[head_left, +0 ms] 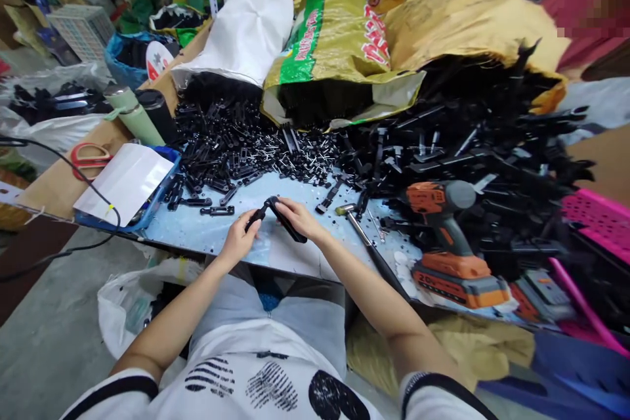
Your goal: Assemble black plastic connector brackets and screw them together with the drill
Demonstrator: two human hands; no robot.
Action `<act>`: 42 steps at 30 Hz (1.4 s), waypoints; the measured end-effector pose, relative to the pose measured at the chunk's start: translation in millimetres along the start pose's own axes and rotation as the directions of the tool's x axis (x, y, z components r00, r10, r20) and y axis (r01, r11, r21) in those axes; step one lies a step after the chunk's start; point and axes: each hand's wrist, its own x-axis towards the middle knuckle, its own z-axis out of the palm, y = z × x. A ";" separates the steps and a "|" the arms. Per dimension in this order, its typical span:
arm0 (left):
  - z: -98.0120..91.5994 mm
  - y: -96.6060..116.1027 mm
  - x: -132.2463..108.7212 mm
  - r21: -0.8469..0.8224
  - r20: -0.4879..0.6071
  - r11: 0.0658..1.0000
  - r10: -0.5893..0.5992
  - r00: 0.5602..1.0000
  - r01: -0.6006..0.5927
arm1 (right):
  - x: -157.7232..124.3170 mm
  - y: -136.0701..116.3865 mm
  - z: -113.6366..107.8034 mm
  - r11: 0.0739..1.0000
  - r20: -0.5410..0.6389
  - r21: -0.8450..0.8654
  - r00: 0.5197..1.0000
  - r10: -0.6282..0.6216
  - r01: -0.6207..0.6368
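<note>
Near the front edge of the light blue table, my left hand is closed around a short black part. My right hand grips a longer black part, which slants down to the right under the fingers. The two black parts meet between my hands, at the fingertips; whether they are joined cannot be made out. Beyond my hands lies a heap of small black pieces with shiny metal pins beside it. A loose black piece lies left of my hands.
A hammer and an orange cordless drill are on the right, before a pile of long black parts. Open sacks stand behind. At left are scissors, paper, a green bottle and a cable.
</note>
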 end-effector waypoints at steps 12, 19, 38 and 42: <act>-5.1 -28.4 -30.9 0.588 -0.065 0.808 0.096 0.993 -0.040 | -86.6 20.8 -30.1 0.709 0.089 -0.701 0.996 -0.018 0.076; 3.3 -1.7 -23.2 -0.031 -0.153 0.993 0.109 0.982 -0.115 | -50.3 31.6 3.5 0.718 -0.306 -0.653 0.951 0.040 -0.241; 41.1 24.8 -9.0 0.131 0.215 0.915 0.351 0.912 -0.383 | -70.9 8.8 11.4 0.950 -0.345 0.313 0.933 0.097 0.017; 40.3 28.1 -14.2 0.246 0.241 0.863 0.387 0.890 -0.442 | -71.6 10.5 4.1 0.960 -0.277 0.271 0.961 0.010 0.068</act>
